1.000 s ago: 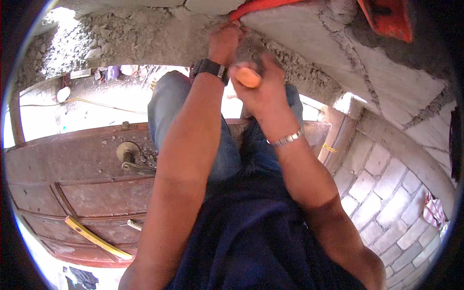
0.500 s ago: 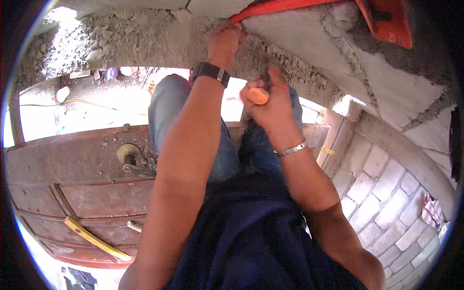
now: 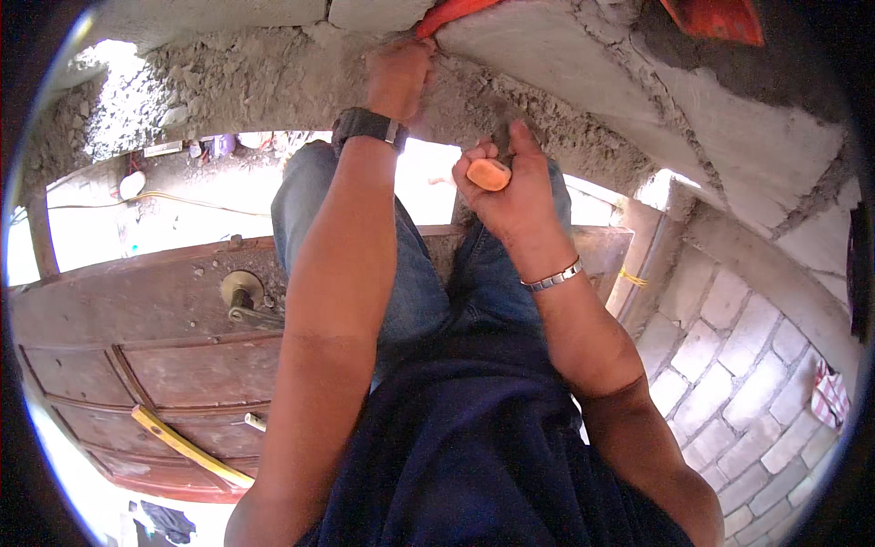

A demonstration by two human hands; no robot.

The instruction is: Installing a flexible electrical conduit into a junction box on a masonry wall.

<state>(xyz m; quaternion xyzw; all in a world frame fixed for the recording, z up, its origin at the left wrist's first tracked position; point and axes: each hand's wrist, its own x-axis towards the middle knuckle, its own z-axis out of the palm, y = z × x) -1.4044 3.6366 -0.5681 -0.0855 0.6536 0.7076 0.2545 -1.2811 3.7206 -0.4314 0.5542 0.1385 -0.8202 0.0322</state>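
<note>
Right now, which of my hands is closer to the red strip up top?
Left. The left hand is just below the red strip; the right hand is farther down and right, holding an orange handle.

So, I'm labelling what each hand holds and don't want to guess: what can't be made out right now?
All in the head view:
- Left hand: blurred and turned away, so whether it grips anything is unclear.
- Orange handle: its far end is hidden by the right hand, so the tool's kind is unclear.
- Red tube-like thing: cut off by the top edge.
</note>
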